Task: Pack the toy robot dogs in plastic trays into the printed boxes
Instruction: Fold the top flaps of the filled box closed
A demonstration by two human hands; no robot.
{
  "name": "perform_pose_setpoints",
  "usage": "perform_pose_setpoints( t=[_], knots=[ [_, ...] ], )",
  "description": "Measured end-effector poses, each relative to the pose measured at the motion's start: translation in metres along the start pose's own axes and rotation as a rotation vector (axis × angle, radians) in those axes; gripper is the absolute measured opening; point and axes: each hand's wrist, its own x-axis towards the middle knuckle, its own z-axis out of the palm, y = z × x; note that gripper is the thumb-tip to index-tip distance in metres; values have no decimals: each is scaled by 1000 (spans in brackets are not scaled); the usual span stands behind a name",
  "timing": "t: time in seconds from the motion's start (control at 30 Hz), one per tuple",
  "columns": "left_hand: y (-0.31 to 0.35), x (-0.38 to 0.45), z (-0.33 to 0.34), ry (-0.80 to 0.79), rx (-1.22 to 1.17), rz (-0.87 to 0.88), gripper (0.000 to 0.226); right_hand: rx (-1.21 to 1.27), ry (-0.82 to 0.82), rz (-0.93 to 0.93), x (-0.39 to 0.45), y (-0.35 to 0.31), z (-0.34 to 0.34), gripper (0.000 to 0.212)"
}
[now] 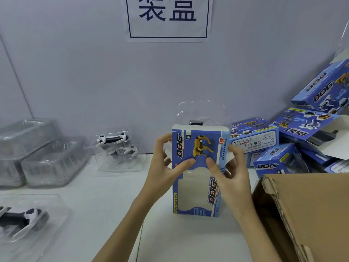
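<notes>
While the blue printed cardboard box (196, 173) stands upright on the white worktop (105, 205), the left hand (166, 163) and right hand (228, 171) grip its sides, steadying it so the clear plastic tray (203, 114), still protruding above, can slide in.

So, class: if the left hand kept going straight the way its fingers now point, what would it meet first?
The left hand points right, its fingers already on the printed box. It would press into the box's front; the right hand lies beyond, depth unclear.

Held box (196, 167): "DOG", "FUNNY MOVING DOG", "TOP". Wall sign (168, 17): "装盒".
</notes>
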Motion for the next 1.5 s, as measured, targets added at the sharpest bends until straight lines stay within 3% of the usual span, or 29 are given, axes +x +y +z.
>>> perform_pose_setpoints(
  t=[0.1,0.33,0.63,0.73,0.83,1.0,1.1,1.2,1.33,1.43,1.5],
  knots=[
    [2,-2,2,-15,-2,18,72,7,-8,-7,1,-2,-2,47],
    [2,-3,8,10,6,38,44,1,-35,-12,-1,-1,0,70],
    [-1,-6,8,66,-33,32,56,-45,-39,-37,1,-1,-1,44],
    [2,-7,9,46,-53,96,68,-38,-39,-61,1,-1,1,53],
    [4,-6,7,24,-33,67,58,-68,-46,-74,-1,-2,2,67],
    [7,-3,2,23,-3,82,37,-194,-91,-82,-1,-4,2,42],
    [9,0,-5,-27,-5,80,40,-230,-129,-101,2,-9,-4,26],
    [11,1,-10,-62,7,64,46,-253,-159,-72,12,-18,-8,29],
    [11,1,-18,-152,37,0,50,-311,-129,-57,21,-13,-3,15],
    [15,5,-32,-240,113,-30,54,-272,-98,-26,10,4,-3,46],
    [19,9,-37,-146,235,25,49,-277,-1,-69,-3,11,2,63]
  ],
)
